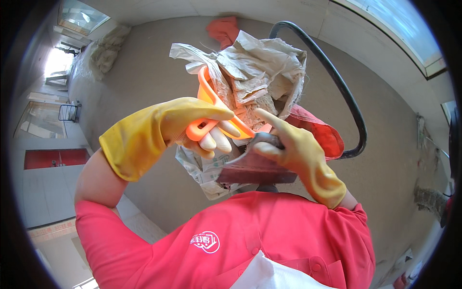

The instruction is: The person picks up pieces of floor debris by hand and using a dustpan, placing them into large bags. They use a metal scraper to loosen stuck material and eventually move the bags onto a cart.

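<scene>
Both my hands wear yellow rubber gloves. My left hand (202, 123) is closed around the orange D-shaped grip of a shovel (207, 89). My right hand (298, 151) holds the dark shaft lower down, its thumb wrapped over it and its index finger stretched out. The grey, brown-stained blade (255, 167) hangs close to my torso. Just beyond the hands is a crumpled whitish woven sack (281, 60), its torn mouth showing pale, crumbly material (252, 111). Part of the sack's contents is hidden behind the orange grip.
A black curved tube handle (353, 103) arches round the sack's right side. Red fabric (317, 130) lies beside the sack, with another red cloth (224, 31) beyond on the grey floor (154, 53). Wrapped plastic bundles (108, 50) stand at the far left wall. Windows line the walls.
</scene>
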{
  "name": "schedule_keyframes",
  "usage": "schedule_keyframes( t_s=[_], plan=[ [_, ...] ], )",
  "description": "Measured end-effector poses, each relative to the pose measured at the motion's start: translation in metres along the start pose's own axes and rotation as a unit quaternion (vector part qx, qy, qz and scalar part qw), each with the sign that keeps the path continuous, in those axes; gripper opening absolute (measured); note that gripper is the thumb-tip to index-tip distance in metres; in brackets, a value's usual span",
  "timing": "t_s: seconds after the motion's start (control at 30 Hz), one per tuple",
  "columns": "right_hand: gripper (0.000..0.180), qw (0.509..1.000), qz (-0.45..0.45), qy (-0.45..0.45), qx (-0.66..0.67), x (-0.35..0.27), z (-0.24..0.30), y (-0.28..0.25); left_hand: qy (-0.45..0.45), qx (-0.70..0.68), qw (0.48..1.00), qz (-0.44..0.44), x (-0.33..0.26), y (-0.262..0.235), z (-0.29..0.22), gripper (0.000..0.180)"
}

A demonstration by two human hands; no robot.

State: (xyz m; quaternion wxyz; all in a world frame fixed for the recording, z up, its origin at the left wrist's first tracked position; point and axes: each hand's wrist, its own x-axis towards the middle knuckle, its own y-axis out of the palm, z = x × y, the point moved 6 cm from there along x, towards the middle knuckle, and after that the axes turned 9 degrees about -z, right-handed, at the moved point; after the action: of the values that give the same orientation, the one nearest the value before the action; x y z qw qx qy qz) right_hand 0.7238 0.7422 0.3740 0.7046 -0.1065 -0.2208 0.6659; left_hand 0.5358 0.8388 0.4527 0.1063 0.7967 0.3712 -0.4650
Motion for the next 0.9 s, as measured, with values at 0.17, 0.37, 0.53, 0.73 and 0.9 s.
schedule_keyframes(
  t_s=[0.17, 0.37, 0.53, 0.73, 0.9],
  plan=[
    [0.082, 0.973, -0.153, -0.128, -0.114, 0.02, 0.016, 0.012, 0.036, 0.004, 0.999, 0.009, 0.002, 0.004, 0.001, 0.05],
    [0.061, 0.981, 0.061, -0.073, -0.167, 0.036, -0.017, 0.052, 0.026, 0.011, 0.999, 0.035, 0.016, 0.02, -0.001, 0.046],
    [0.044, 0.985, -0.036, -0.109, -0.127, 0.04, -0.016, 0.045, 0.05, 0.02, 0.998, -0.021, 0.022, 0.021, -0.009, 0.048],
    [0.036, 0.973, 0.006, -0.085, -0.214, 0.053, -0.03, 0.028, 0.044, -0.036, 0.998, 0.033, 0.035, 0.021, -0.03, 0.062],
    [0.045, 0.969, -0.088, -0.093, -0.212, 0.05, -0.043, -0.005, 0.082, 0.049, 0.995, -0.01, 0.077, -0.064, -0.048, 0.061]
  ],
)
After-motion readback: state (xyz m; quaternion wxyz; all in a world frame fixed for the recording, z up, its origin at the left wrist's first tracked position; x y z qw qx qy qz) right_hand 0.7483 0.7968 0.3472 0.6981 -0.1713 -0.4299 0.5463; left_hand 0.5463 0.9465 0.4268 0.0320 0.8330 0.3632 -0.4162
